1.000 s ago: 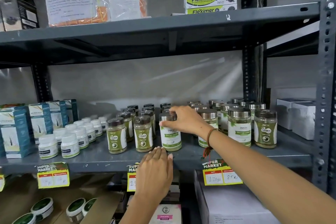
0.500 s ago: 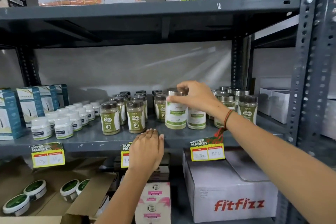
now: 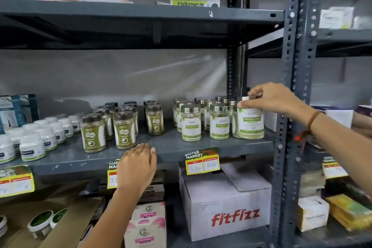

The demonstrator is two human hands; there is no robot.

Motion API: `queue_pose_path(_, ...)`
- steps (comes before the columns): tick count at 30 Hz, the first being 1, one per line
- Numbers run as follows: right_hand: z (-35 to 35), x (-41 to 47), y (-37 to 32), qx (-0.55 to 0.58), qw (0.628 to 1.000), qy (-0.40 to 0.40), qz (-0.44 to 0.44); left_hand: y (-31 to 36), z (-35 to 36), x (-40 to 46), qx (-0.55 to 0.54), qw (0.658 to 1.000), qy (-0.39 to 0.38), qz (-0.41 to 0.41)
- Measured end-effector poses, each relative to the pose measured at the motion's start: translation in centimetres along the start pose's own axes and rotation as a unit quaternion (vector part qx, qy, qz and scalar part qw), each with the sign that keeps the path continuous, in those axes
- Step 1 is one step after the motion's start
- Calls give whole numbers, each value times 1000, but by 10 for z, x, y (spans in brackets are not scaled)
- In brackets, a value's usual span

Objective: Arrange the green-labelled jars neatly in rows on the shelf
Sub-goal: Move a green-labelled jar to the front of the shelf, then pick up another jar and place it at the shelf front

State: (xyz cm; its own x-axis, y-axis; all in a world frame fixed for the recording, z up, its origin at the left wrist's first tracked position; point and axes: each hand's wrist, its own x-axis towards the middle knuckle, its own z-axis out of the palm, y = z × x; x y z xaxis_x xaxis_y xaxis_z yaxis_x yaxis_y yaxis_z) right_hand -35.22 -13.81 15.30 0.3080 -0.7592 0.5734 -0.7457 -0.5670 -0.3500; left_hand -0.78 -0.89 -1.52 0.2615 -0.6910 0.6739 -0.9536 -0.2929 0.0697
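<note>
My right hand [image 3: 275, 99] grips the silver lid of a green-labelled jar [image 3: 250, 124] that stands at the right end of the grey middle shelf [image 3: 171, 147]. Beside it on the left stand more silver-lidded green-labelled jars [image 3: 191, 123] in rows running back. Further left are dark-lidded green jars [image 3: 93, 133] in rows. My left hand [image 3: 136, 167] rests flat on the shelf's front edge with its fingers together, holding nothing.
Small white tubs [image 3: 32, 146] and teal boxes [image 3: 18, 109] fill the shelf's left end. A grey upright post [image 3: 289, 90] stands just right of the held jar. Below sit a Fitfizz carton [image 3: 225, 203], pink boxes [image 3: 147, 225] and an open cardboard box. Yellow price tags [image 3: 202, 162] hang on the edge.
My right hand has carried the jar from the middle of the shelf to its right end, beside the post. The view has swung left and down. My left hand stayed on the shelf edge.
</note>
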Motion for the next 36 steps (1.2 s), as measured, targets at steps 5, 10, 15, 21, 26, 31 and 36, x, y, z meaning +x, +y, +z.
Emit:
queue_pose_path(5,-3,5,29,-105,994,-10,43,1,2,1,0,1000,-1,-6)
queue_pose_path(10,8,9,39,-187,981,8,56,2,0,-1,5,1000,18,0)
queue_pose_path(15,20,13,42,-259,964,26,46,3,-1,-1,6,1000,19,3)
queue_pose_path(21,25,13,44,-317,947,4,49,5,-5,-2,-3,1000,7,-7)
queue_pose_path(26,24,10,39,-356,934,4,46,7,-9,-3,-3,1000,2,2)
queue_pose_path(31,22,7,33,-388,921,-11,35,8,-10,-4,-2,1000,-2,-8)
queue_pose_path(36,16,8,20,-450,887,99,-36,7,-7,-3,1,1000,-2,-4)
